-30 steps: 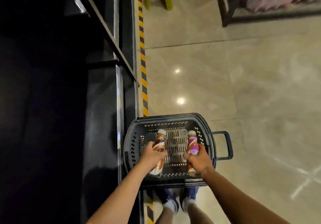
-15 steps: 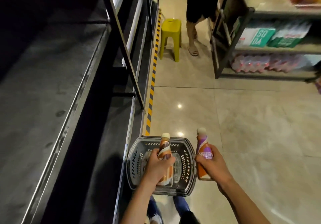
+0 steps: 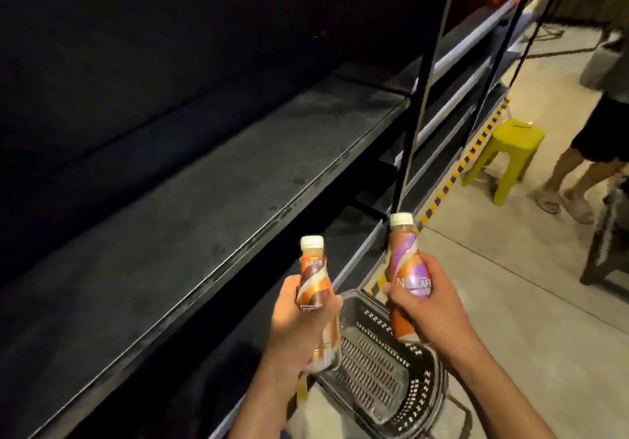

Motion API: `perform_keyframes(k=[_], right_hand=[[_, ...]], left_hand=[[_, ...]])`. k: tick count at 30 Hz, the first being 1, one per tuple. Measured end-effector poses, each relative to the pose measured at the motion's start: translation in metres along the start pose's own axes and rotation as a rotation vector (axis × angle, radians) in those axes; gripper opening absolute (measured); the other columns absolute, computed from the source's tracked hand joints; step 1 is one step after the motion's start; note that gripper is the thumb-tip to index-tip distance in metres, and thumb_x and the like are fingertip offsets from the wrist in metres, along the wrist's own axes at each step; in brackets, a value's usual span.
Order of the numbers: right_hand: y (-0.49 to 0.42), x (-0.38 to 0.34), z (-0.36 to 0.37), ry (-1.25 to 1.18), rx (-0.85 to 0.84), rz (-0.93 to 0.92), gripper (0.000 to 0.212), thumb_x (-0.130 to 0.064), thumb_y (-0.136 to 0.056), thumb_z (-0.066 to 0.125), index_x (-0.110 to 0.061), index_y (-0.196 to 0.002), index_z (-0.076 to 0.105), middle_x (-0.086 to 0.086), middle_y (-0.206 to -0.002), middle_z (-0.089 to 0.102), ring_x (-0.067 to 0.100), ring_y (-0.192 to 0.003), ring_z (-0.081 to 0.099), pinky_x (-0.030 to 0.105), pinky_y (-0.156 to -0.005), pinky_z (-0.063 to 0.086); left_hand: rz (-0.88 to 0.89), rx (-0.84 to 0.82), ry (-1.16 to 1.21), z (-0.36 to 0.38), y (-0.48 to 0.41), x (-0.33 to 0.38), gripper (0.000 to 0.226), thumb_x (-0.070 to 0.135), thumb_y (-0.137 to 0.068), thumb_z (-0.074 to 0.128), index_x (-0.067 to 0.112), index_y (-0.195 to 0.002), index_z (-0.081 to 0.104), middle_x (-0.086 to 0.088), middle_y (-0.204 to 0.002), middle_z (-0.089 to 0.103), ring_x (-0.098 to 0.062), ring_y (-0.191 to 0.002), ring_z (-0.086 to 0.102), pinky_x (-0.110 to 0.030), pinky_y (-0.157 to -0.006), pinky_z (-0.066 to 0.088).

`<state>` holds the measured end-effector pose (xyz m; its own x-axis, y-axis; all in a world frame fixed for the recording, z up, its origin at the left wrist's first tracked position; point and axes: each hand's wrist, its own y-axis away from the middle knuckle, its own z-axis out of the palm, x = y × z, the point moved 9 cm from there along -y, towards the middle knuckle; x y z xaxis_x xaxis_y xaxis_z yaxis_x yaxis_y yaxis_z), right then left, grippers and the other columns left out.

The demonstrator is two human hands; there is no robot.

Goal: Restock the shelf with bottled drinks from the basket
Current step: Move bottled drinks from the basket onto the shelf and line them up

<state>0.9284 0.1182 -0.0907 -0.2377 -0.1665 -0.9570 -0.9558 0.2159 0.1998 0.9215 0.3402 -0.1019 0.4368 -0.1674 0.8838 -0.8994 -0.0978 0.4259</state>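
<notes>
In the head view, the left hand (image 3: 299,322) gripped a brown bottle (image 3: 315,278) around its middle, cap up, over the basket's (image 3: 374,367) left rim. The right hand (image 3: 429,306) was wrapped round the lower half of a purple bottle (image 3: 406,268), upright over the basket's far rim. Both bottles were near the front edge of the dark shelf (image 3: 170,234).

The left hand (image 3: 299,322) and right hand (image 3: 432,305) are bare. The left forearm (image 3: 262,401) and right forearm (image 3: 503,391) are uncovered down to the bottom edge. A small blue patch of cloth (image 3: 285,434) shows just beside the left forearm; the garment is unclear.
</notes>
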Motion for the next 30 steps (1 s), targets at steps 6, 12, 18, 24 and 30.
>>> perform_keyframes(k=[6,12,18,24,30], right_hand=[[0.040,-0.090,0.103,0.054,-0.292,-0.232,0.056,-0.018,-0.078,0.080,-0.039,-0.119,0.048,-0.005,-0.095,0.064,0.001,-0.071,0.063,0.016,-0.059,0.049],[0.129,-0.132,0.206,0.058,-0.594,-0.369,0.053,-0.017,-0.075,0.082,-0.043,-0.111,0.051,-0.004,-0.093,0.066,0.013,-0.078,0.068,0.028,-0.070,0.056],[0.264,-0.137,0.286,0.052,-0.862,-0.409,0.056,-0.024,-0.077,0.081,-0.050,-0.113,0.048,-0.016,-0.094,0.065,0.007,-0.084,0.067,0.025,-0.073,0.055],[0.391,-0.127,0.343,0.038,-1.027,-0.426,0.058,-0.023,-0.077,0.081,-0.045,-0.119,0.047,-0.012,-0.102,0.063,-0.001,-0.085,0.064,0.020,-0.067,0.053],[0.491,-0.118,0.394,0.004,-1.126,-0.412,0.060,-0.024,-0.076,0.082,-0.039,-0.123,0.049,-0.010,-0.102,0.065,0.002,-0.083,0.066,0.031,-0.076,0.058]], left_hand=[[0.112,0.328,0.040,-0.121,0.077,0.022,0.030,0.025,-0.077,0.079,0.025,-0.096,0.055,-0.007,-0.091,0.069,-0.026,-0.085,0.071,-0.045,-0.083,0.057],[0.182,0.645,0.132,-0.226,0.183,-0.004,0.042,0.043,-0.064,0.078,0.033,-0.096,0.055,0.002,-0.084,0.071,-0.022,-0.077,0.072,-0.047,-0.079,0.059],[0.162,0.889,0.264,-0.304,0.312,-0.066,0.048,0.048,-0.057,0.078,0.034,-0.098,0.056,-0.003,-0.088,0.070,-0.026,-0.081,0.072,-0.054,-0.080,0.058],[0.164,1.036,0.307,-0.359,0.427,-0.128,0.031,0.019,-0.081,0.078,0.030,-0.101,0.056,0.000,-0.084,0.069,-0.009,-0.070,0.067,-0.029,-0.067,0.057],[0.183,1.131,0.312,-0.411,0.505,-0.171,0.033,0.021,-0.081,0.078,0.027,-0.105,0.057,0.002,-0.083,0.068,-0.003,-0.065,0.065,-0.023,-0.063,0.051]])
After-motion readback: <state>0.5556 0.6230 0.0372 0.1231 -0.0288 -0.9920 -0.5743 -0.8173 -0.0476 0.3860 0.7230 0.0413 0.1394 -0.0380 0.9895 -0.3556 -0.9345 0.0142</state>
